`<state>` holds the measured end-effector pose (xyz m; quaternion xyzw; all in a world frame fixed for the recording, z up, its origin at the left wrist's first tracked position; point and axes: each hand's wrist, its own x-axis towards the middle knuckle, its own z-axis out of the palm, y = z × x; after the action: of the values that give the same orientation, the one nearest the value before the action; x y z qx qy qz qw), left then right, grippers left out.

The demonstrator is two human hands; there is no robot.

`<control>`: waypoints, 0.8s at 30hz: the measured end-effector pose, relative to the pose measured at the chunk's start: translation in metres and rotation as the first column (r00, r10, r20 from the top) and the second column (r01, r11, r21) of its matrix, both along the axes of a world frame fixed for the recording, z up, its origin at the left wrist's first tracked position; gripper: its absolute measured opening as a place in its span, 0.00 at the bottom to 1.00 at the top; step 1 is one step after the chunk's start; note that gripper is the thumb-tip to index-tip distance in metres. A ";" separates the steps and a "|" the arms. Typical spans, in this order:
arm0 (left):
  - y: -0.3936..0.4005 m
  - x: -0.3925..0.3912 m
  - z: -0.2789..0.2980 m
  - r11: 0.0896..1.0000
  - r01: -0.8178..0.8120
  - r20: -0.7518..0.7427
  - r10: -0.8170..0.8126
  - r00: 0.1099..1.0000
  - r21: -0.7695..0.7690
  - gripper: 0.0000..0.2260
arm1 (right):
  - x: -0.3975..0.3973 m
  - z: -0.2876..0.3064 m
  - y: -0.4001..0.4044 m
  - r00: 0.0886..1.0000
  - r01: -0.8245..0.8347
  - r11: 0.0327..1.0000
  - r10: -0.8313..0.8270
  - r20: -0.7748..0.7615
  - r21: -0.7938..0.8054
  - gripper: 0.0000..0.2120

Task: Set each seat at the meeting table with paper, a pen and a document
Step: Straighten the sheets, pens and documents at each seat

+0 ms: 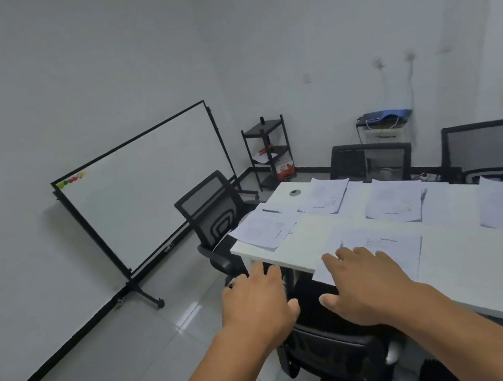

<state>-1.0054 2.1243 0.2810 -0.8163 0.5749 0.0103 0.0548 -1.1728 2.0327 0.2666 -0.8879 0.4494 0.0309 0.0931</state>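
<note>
Over near chair (329,336) | both hands spread, empty: left (258,304), right (364,287) | whiteboard (144,187) left of table (486,268)

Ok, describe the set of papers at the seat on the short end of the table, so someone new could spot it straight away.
Start at the big whiteboard leaning by the left wall, then go to the black mesh chair just in front of it, at the short end of the white table. The paper stack lies at the table edge by that chair. Unlike the other stacks, its corner juts past the table's end.
</note>
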 end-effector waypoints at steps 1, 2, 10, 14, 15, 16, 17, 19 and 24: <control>-0.015 0.008 -0.005 0.999 0.034 -0.006 -0.034 0.999 0.008 0.27 | 0.004 -0.004 -0.010 0.999 0.034 0.999 -0.034 -0.008 -0.001 0.36; -0.029 0.017 -0.010 0.998 0.067 -0.005 -0.067 0.998 0.012 0.27 | 0.009 -0.005 -0.018 0.997 0.075 0.997 -0.075 -0.013 -0.006 0.36; -0.132 0.078 -0.013 0.940 0.342 -0.038 -0.341 0.939 0.013 0.26 | 0.046 -0.008 -0.075 0.939 0.340 0.940 -0.340 -0.059 0.003 0.35; -0.169 0.090 -0.011 0.903 0.428 -0.061 -0.426 0.902 0.021 0.26 | 0.043 -0.006 -0.093 0.893 0.443 0.897 -0.441 -0.095 0.002 0.36; -0.180 0.091 -0.011 0.892 0.451 -0.069 -0.449 0.891 0.013 0.26 | 0.042 -0.005 -0.099 0.881 0.464 0.886 -0.462 -0.102 0.001 0.36; -0.189 0.092 -0.012 0.884 0.468 -0.078 -0.467 0.881 0.006 0.26 | 0.042 -0.005 -0.104 0.873 0.479 0.878 -0.476 -0.107 -0.002 0.35; -0.204 0.091 -0.014 0.870 0.493 -0.081 -0.491 0.867 0.008 0.26 | 0.040 -0.006 -0.113 0.860 0.501 0.865 -0.498 -0.108 -0.001 0.35; -0.226 0.087 -0.020 0.854 0.521 -0.086 -0.518 0.851 0.007 0.26 | 0.035 -0.009 -0.125 0.846 0.524 0.852 -0.520 -0.120 0.003 0.35; -0.285 0.073 -0.050 0.808 0.586 -0.119 -0.576 0.808 0.066 0.27 | 0.022 -0.038 -0.171 0.815 0.570 0.820 -0.559 -0.151 0.040 0.36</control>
<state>-0.9323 1.8393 0.2309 -0.5961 0.7977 0.0596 0.0691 -1.1512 1.8618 0.2285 -0.7058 0.6961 0.0793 0.1052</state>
